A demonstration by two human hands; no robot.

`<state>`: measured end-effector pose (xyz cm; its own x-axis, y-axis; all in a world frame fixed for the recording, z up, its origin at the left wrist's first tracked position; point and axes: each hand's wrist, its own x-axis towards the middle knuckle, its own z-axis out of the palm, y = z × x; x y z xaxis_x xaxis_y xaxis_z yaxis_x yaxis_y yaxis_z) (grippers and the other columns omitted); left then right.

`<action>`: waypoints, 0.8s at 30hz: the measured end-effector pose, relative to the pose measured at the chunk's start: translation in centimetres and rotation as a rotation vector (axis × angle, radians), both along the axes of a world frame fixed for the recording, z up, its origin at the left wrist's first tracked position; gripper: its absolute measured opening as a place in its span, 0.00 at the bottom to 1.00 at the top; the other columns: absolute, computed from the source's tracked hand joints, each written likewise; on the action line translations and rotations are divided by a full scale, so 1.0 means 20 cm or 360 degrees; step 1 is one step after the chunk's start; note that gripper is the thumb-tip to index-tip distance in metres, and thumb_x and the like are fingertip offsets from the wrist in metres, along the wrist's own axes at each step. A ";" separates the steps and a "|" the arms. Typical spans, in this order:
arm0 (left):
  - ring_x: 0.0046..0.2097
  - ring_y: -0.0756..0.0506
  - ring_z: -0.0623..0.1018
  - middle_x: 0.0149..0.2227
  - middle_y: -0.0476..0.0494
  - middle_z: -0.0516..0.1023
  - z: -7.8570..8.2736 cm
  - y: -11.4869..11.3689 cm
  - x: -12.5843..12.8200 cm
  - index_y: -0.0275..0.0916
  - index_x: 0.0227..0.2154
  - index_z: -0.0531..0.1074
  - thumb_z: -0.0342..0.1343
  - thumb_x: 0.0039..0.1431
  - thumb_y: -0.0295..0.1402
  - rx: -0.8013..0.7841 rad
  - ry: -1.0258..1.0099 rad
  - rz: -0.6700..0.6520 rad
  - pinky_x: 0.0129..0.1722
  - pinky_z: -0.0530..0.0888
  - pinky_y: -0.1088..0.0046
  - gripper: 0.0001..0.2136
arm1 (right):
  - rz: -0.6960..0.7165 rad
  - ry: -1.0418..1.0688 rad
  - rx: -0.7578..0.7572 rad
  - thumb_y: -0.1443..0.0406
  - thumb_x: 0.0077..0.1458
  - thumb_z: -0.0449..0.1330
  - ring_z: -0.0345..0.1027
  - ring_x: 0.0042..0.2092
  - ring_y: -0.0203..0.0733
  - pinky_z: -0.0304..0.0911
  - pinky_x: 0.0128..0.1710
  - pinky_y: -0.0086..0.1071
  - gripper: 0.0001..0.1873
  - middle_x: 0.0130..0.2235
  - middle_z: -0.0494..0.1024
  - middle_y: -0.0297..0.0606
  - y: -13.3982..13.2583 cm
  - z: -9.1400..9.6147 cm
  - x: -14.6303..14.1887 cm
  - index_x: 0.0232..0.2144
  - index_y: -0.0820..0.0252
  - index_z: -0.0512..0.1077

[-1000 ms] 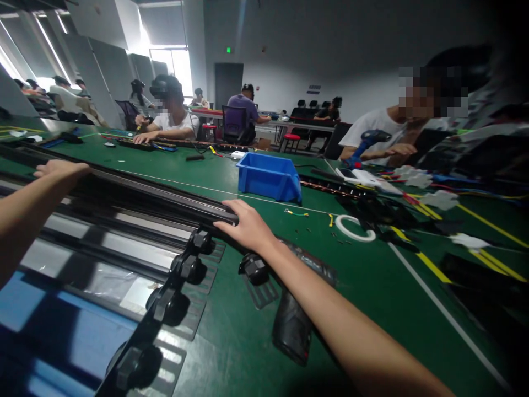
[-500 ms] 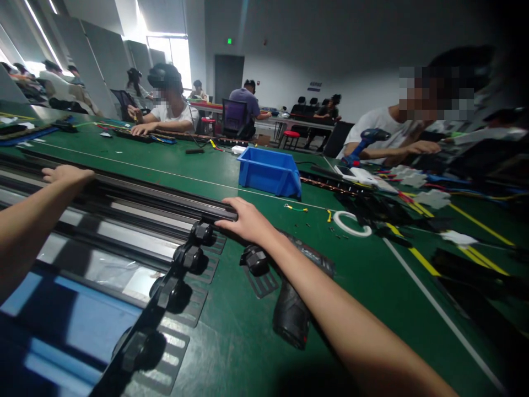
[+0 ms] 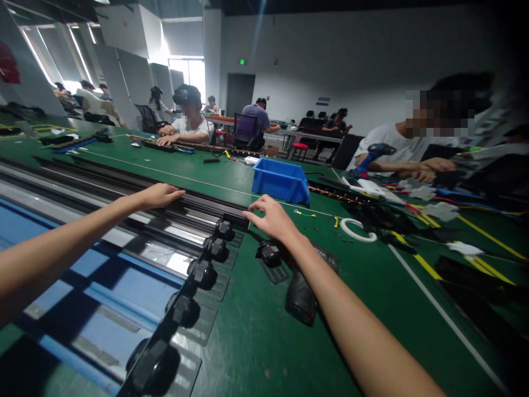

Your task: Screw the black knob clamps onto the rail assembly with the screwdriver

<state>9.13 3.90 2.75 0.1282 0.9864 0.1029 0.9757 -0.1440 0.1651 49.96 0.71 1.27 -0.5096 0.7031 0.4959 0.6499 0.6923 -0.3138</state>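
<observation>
Long black metal rails (image 3: pixel 206 205) lie side by side at the left, their right ends toward me. My left hand (image 3: pixel 163 195) rests over the farthest rail with its fingers stretched out to the right. At that rail's right end, my right hand (image 3: pixel 270 220) has thumb and forefinger curled together in a pinch; what is between the fingertips is too small to make out. Black cable glands (image 3: pixel 202 273) with slotted flat plates line the ends of the nearer rails. One separate gland (image 3: pixel 270 253) on a slotted plate sits below my right wrist. A black power drill (image 3: pixel 301 298) lies partly hidden under my right forearm.
A blue bin (image 3: pixel 281 181) stands beyond my right hand. A white ring-shaped strip (image 3: pixel 359 230), short yellow-green wires (image 3: pixel 305 214) and small screws lie right of it. A blue drill (image 3: pixel 372 157) stands by a co-worker (image 3: pixel 397 140) at right. Another person (image 3: pixel 188 124) works across the table.
My left hand has slid right along the rail, closer to my right hand. My right hand has loosened from around the rail end to a fingertip pinch. The view has tilted up and left.
</observation>
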 end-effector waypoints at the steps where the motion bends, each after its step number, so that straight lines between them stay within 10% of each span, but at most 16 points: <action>1: 0.38 0.40 0.79 0.33 0.45 0.82 -0.02 -0.02 0.04 0.40 0.43 0.81 0.41 0.59 0.61 -0.0027 -0.0021 -0.0037 0.39 0.71 0.72 0.34 | -0.0047 -0.0066 -0.0056 0.54 0.61 0.60 0.72 0.41 0.44 0.64 0.44 0.34 0.15 0.39 0.78 0.43 -0.03 0.01 0.00 0.36 0.59 0.79; 24: 0.40 0.35 0.80 0.31 0.37 0.81 -0.10 0.01 -0.08 0.39 0.39 0.82 0.35 0.57 0.62 -0.0109 0.0143 0.0281 0.39 0.71 0.68 0.37 | 0.0045 -0.0057 -0.0295 0.65 0.62 0.57 0.73 0.35 0.39 0.58 0.35 0.28 0.10 0.33 0.81 0.40 -0.06 0.02 -0.20 0.33 0.63 0.79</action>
<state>7.50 4.15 0.79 -0.0418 0.9987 0.0307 0.9961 0.0392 0.0795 45.89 -0.54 1.66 -0.5455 0.7658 0.3406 0.6438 0.6430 -0.4148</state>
